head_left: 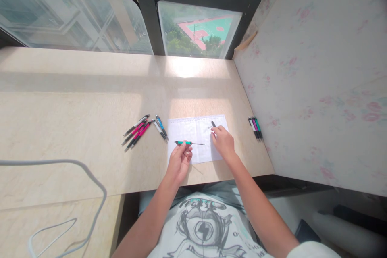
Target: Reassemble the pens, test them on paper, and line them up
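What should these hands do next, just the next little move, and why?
Probably the right hand picks the small dark piece off the paper and carries it to the green pen in the left hand: the pen's thin insert pokes out bare, and the fingertips are right at that piece.

- I'm sitting at a pale, stone-look desk (75, 100) that runs from nine to three o'clock.
- Up at twelve are two windows (75, 20) in a dark frame (148, 12), with a sports court (211, 28) far below.
- A patch of sun (190, 68) lies bright on the desk at twelve.
- At two o'clock there's a faded floral wall (317, 68).
- A white cable (90, 177) loops at eight.
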`<action>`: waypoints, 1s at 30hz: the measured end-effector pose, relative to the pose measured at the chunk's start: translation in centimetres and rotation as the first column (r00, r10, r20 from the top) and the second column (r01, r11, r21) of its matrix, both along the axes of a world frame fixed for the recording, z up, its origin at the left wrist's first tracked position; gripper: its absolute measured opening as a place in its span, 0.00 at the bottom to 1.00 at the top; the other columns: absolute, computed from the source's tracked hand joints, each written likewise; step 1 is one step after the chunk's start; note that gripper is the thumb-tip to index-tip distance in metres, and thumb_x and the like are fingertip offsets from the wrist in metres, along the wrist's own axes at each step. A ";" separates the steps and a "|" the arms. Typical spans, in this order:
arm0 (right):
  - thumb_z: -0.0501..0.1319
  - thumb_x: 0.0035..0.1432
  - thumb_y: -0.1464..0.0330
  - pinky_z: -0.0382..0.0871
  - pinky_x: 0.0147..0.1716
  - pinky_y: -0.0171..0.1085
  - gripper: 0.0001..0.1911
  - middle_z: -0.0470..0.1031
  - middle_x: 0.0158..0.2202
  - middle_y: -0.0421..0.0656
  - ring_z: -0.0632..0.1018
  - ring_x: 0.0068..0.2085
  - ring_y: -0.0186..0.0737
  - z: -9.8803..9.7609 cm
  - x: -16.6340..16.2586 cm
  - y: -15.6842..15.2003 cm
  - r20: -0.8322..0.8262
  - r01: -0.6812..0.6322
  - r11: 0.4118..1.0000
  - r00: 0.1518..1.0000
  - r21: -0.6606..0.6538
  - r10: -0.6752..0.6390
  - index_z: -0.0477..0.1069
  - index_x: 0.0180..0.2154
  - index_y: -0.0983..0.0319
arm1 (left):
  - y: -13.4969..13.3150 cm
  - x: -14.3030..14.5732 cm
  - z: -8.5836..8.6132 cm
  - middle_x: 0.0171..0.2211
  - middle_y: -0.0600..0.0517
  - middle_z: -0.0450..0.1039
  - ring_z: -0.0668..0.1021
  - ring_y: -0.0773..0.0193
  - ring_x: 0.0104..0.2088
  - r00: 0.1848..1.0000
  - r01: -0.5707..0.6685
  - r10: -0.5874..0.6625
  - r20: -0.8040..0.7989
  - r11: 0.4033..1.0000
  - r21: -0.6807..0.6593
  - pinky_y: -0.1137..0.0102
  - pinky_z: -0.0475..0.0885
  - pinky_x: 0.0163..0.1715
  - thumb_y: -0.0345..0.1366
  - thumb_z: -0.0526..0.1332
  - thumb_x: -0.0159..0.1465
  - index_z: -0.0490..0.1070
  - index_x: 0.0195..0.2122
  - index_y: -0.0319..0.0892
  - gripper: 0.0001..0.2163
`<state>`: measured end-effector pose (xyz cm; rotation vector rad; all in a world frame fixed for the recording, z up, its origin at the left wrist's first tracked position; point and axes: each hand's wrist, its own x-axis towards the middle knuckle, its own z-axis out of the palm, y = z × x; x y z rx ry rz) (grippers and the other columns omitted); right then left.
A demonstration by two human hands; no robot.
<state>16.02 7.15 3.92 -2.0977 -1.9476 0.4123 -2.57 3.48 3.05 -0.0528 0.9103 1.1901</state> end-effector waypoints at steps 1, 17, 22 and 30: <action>0.53 0.64 0.69 0.63 0.33 0.35 0.14 0.75 0.44 0.46 0.76 0.37 0.40 0.0 0.2 0.7 0.076 -0.024 0.999 0.997 -0.029 0.026 0.73 0.47 0.58 | 0.0 0.0 0.1 0.33 0.48 0.76 0.77 0.72 0.28 1.000 -0.003 0.003 0.001 1.000 -0.004 0.82 0.71 0.23 0.26 0.66 0.58 0.73 0.34 0.35 0.04; 0.55 0.60 0.70 0.63 0.36 0.36 0.07 0.75 0.37 0.48 0.73 0.40 0.42 -0.4 -0.1 3.0 0.001 -0.095 0.995 0.995 0.030 0.095 0.72 0.34 0.61 | -0.1 -0.3 0.4 0.35 0.49 0.78 0.79 0.70 0.32 0.999 -0.005 0.003 -0.049 1.000 -0.029 0.81 0.73 0.26 0.26 0.67 0.57 0.74 0.36 0.39 0.06; 0.57 0.58 0.66 0.66 0.36 0.37 0.07 0.75 0.35 0.44 0.73 0.36 0.40 -0.3 0.3 0.5 -0.514 0.038 0.995 0.857 0.092 0.015 0.71 0.32 0.61 | 0.0 0.0 0.4 0.37 0.50 0.79 0.79 0.70 0.33 0.997 -0.012 0.011 -0.070 1.000 -0.009 0.81 0.73 0.27 0.29 0.69 0.55 0.74 0.36 0.40 0.09; 0.65 0.52 0.59 0.68 0.33 0.35 0.16 0.76 0.36 0.43 0.74 0.35 0.37 0.0 -0.4 -2.8 -0.909 0.267 0.934 0.280 -0.236 -0.310 0.74 0.41 0.61 | 0.2 1.0 1.0 0.38 0.49 0.79 0.79 0.70 0.32 0.993 0.020 -0.015 -0.120 0.999 0.036 0.80 0.71 0.27 0.31 0.71 0.53 0.74 0.36 0.40 0.11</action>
